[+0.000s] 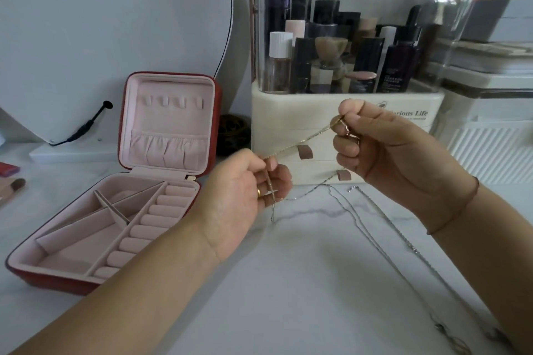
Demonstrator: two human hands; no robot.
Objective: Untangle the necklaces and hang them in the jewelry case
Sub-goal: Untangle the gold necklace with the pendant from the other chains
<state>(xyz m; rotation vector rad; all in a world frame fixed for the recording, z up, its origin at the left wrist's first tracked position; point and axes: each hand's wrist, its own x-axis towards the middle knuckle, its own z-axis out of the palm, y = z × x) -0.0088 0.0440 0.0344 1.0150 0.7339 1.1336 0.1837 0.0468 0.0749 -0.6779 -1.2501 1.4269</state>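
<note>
A gold necklace (305, 138) is stretched taut in the air between my hands. My left hand (245, 196) pinches its lower end, and a strand trails down from those fingers to the table. My right hand (386, 150) pinches its upper end, higher and to the right. Silver necklaces (372, 228) lie loose on the white marble table (288, 282) below my hands and run toward the lower right. The red jewelry case (121, 190) stands open at the left, its pink lid upright with a row of small hooks (171, 101) and a gathered pocket.
A cream cosmetics organiser (343, 112) full of dark bottles stands right behind my hands. A round mirror (115, 23) with a black cable leans at the back left. Makeup brushes (13, 189) lie at the left edge. A white ribbed box (490, 153) sits at the right.
</note>
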